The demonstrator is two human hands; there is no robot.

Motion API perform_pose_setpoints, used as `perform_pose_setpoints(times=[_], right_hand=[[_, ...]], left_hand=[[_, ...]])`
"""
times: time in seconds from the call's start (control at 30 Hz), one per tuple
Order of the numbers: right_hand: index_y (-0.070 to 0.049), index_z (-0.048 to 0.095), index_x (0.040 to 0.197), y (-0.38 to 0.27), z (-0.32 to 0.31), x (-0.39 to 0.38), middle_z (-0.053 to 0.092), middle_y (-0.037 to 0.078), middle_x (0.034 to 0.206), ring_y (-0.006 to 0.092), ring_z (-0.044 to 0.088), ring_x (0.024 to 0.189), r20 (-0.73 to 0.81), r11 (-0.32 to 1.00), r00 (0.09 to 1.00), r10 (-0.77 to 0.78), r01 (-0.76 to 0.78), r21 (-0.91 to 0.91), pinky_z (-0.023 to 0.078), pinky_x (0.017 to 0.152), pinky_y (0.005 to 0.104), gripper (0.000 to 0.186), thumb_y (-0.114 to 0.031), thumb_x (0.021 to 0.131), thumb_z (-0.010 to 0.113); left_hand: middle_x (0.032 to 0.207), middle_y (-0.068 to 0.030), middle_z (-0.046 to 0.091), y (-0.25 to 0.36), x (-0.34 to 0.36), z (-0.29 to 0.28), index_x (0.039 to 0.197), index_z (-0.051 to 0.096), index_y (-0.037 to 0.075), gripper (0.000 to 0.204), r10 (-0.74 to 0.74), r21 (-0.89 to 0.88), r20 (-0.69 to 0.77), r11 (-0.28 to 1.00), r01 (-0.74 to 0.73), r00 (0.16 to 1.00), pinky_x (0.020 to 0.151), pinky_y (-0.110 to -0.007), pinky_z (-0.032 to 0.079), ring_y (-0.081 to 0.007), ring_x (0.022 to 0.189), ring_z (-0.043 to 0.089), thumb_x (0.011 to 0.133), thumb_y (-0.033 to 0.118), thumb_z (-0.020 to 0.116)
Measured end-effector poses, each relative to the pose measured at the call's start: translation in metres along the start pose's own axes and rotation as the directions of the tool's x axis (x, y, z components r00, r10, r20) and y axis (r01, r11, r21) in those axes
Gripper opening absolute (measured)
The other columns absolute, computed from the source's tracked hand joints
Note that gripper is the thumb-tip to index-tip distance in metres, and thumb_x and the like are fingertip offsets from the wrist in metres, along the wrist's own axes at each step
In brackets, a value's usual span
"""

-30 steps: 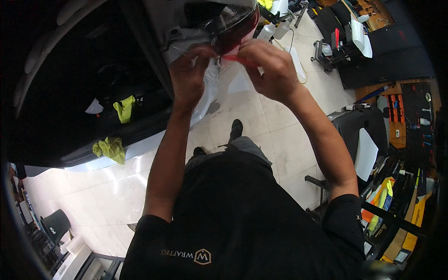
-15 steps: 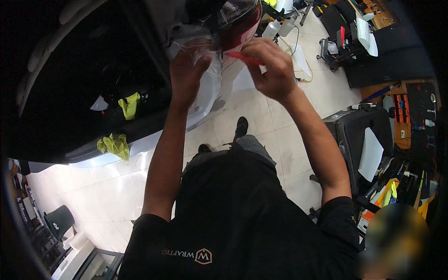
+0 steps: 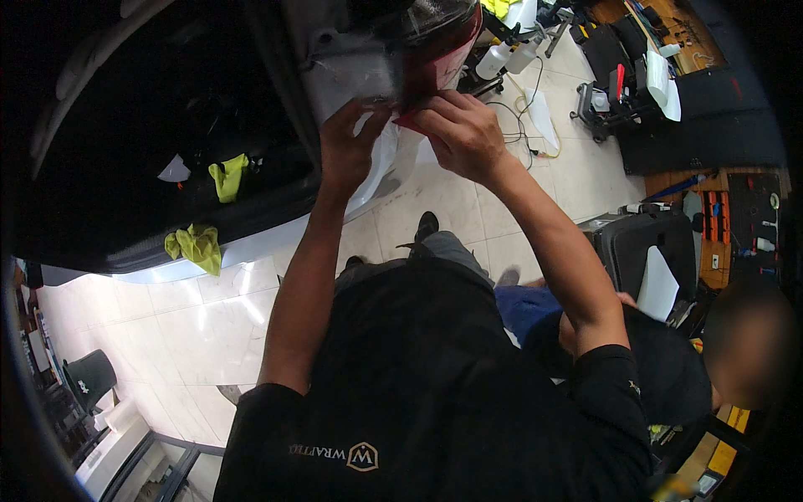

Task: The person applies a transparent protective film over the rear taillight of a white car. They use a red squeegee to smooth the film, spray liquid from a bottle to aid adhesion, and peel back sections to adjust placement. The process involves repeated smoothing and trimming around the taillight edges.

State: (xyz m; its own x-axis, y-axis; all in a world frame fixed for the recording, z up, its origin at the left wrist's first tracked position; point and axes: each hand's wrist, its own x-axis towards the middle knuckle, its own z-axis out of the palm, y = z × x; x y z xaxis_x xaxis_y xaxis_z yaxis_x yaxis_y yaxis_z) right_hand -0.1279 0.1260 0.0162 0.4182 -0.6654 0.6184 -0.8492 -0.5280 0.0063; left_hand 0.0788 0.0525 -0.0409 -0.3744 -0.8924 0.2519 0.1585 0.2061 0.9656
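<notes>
Both my hands are raised to the corner of a car, beside a red tail light (image 3: 439, 71). Clear film (image 3: 355, 75) lies over the pale panel next to the light. My left hand (image 3: 347, 151) has thumb and fingers pinched at the film's lower edge; the pinched part is mostly hidden. My right hand (image 3: 464, 138) is closed, its fingertips against the lower side of the tail light. From its fingers sticks a slim red tool (image 3: 407, 124), mostly covered and hard to tell from the light behind it.
Yellow-green cloths (image 3: 195, 248) lie along the car's edge at left. Spray bottles (image 3: 493, 60) stand beyond the light, near a cable (image 3: 520, 125) on the tiled floor. A co-worker in a dark top (image 3: 661, 368) is close by my right elbow. A black case (image 3: 644, 243) stands at right.
My hands have come closer together at the panel's edge, the right one moving left and down. The film now lies flatter. A co-worker has come in beside my right arm.
</notes>
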Motion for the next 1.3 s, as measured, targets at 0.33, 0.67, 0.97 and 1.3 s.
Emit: perform_pose_setpoints(times=[0.33,0.67,0.97,1.3], right_hand=[[-0.015,0.073,0.104,0.013,0.000,-0.006,0.075,0.003,0.108,0.0245,0.073,0.104,-0.032,0.997,0.998,-0.049,0.047,-0.054,0.058,0.075,0.0382,0.026,-0.005,0.079,0.075],[-0.018,0.073,0.100,0.009,-0.027,0.003,0.076,-0.002,0.108,0.0191,0.073,0.102,-0.161,0.996,0.987,0.004,-0.018,-0.089,0.046,0.100,0.0483,0.024,-0.007,0.081,0.079],[-0.016,0.078,0.103,0.001,0.003,-0.026,0.076,0.001,0.105,0.0236,0.073,0.102,-0.091,0.988,0.989,0.120,-0.128,-0.087,0.049,0.098,0.0460,0.030,0.001,0.079,0.078],[-0.003,0.076,0.114,0.063,-0.056,-0.016,0.080,0.013,0.100,0.0206,0.077,0.090,-0.193,0.836,0.853,0.485,-0.387,0.390,0.059,0.080,0.0334,0.020,-0.009,0.096,0.082]], left_hand=[[0.111,-0.0088,0.080,-0.006,0.003,0.007,0.116,0.077,-0.001,0.016,-0.002,-0.007,-0.034,1.000,0.002,0.999,0.097,-0.031,0.053,-0.0147,0.105,0.071,0.107,0.011,0.071],[0.114,-0.0105,0.081,0.005,-0.002,0.004,0.114,0.076,-0.003,0.016,-0.006,0.042,-0.024,0.999,0.007,1.000,0.102,-0.032,0.052,-0.0167,0.108,0.072,0.108,0.009,0.068],[0.125,-0.0095,0.077,-0.007,-0.003,0.000,0.128,0.071,0.002,0.027,0.049,-0.097,0.005,0.994,-0.048,0.999,0.109,-0.034,0.050,-0.0182,0.118,0.070,0.103,0.011,0.076],[0.134,-0.0128,0.067,-0.073,-0.065,0.045,0.148,0.057,0.001,0.063,-0.377,-0.090,-0.306,0.925,0.368,0.874,0.098,-0.034,0.056,-0.0209,0.117,0.069,0.097,0.022,0.087]])
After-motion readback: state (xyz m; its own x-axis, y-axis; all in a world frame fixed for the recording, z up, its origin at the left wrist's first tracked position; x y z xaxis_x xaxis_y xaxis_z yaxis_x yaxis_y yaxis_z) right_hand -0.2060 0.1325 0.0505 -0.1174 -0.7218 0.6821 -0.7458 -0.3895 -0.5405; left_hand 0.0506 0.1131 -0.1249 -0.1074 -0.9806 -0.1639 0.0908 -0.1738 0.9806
